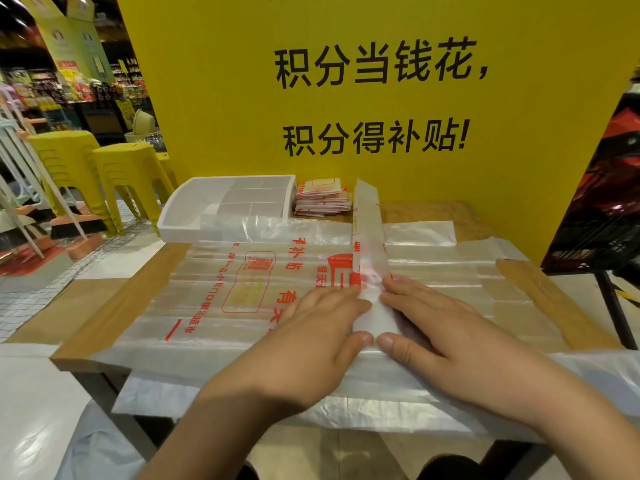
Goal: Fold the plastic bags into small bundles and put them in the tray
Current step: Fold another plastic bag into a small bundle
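A tall yellow board with black characters (225, 98) stands behind a brown wooden table (114, 306). Clear plastic bags with red print (214, 306) lie spread flat across the tabletop. At the far left sits a white rectangular tray (180, 216), its grey inner sections perhaps dividers. Just right of it rests a stack of small folded red-and-white bundles (322, 199). A narrow folded bag strip (367, 216) runs away from the left hand (311, 337) and right hand (443, 334), both pressing its near end with straight fingers, thumbs almost meeting.

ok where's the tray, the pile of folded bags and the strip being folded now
tray (175, 227), head view, its front wall
pile of folded bags (321, 199), head view, middle of the stack
folded strip (367, 216), head view, its far half
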Demonstrator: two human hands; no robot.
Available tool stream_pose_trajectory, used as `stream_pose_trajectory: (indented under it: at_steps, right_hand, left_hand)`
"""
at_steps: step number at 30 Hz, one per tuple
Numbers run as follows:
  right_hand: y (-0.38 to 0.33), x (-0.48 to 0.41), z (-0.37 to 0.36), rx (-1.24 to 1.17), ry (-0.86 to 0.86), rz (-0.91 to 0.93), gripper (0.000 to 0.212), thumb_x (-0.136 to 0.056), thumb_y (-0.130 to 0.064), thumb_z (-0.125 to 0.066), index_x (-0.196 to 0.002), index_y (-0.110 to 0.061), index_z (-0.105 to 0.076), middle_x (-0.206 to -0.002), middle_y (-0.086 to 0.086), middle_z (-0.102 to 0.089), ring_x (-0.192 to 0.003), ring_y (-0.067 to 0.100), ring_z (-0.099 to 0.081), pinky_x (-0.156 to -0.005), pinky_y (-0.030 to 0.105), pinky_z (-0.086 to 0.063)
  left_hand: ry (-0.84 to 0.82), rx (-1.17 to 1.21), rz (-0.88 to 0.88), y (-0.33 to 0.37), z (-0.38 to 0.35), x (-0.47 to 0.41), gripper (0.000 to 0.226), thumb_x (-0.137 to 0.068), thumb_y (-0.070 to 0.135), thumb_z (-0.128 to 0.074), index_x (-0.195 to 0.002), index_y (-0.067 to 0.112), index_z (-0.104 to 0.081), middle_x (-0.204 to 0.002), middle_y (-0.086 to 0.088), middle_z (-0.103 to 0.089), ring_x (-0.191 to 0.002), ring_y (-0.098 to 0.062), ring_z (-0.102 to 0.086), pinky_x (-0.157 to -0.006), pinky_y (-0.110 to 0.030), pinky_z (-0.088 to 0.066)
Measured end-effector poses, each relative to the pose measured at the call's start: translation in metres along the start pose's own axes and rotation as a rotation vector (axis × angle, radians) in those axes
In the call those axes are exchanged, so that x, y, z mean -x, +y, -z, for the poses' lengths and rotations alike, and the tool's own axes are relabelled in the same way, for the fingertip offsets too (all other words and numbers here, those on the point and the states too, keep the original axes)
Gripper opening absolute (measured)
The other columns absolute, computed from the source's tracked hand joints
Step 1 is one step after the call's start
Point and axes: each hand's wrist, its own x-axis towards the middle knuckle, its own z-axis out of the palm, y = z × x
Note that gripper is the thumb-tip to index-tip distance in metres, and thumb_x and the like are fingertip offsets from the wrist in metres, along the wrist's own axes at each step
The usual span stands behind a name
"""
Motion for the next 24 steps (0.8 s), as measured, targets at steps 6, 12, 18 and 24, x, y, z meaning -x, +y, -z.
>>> stream_pose_trajectory:
  at_steps: [6, 12, 18, 24]
  right_hand:
    - [-0.004, 0.006, -0.007, -0.101, 0.174, 0.126, 0.063, -0.096, -0.065, -0.013, -0.144, -0.042, -0.045, -0.151, -0.030, -0.035, -0.142, -0.015, -0.014, -0.115, 0.008, -0.005]
    - [-0.006, 0.005, -0.007, -0.174, 0.199, 0.284, 0.036, -0.098, -0.028, -0.047, -0.132, -0.034, -0.058, -0.130, -0.025, -0.056, -0.130, -0.008, -0.042, -0.111, 0.014, -0.026]
    - [0.000, -0.002, -0.007, -0.096, 0.192, 0.318, 0.037, -0.100, -0.035, -0.048, -0.137, -0.036, -0.057, -0.143, -0.027, -0.049, -0.138, -0.006, -0.037, -0.115, 0.029, -0.033]
    - [0.001, -0.010, -0.006, 0.116, -0.053, 0.247, 0.049, -0.103, -0.057, -0.014, -0.151, -0.058, -0.007, -0.159, -0.036, 0.003, -0.143, -0.016, 0.015, -0.123, 0.022, 0.004]
  left_hand:
    - [0.198, -0.077, 0.065, 0.013, -0.005, 0.014, 0.049, -0.099, 0.057, -0.021, -0.140, 0.039, -0.042, -0.139, 0.020, -0.040, -0.130, -0.005, -0.031, -0.108, -0.025, -0.025]
    - [0.173, -0.071, 0.064, 0.004, 0.001, 0.022, 0.050, -0.092, 0.068, -0.039, -0.135, 0.042, -0.039, -0.131, 0.023, -0.044, -0.124, -0.003, -0.035, -0.103, -0.024, -0.026]
    - [0.136, 0.023, 0.034, -0.017, 0.007, 0.025, 0.044, -0.096, 0.045, -0.036, -0.140, 0.041, -0.040, -0.138, 0.022, -0.045, -0.129, -0.001, -0.035, -0.110, -0.027, -0.029]
    - [0.179, -0.013, 0.033, -0.014, -0.001, 0.027, 0.050, -0.094, 0.040, -0.026, -0.141, 0.037, -0.041, -0.140, 0.023, -0.044, -0.130, 0.004, -0.029, -0.107, -0.016, -0.018]
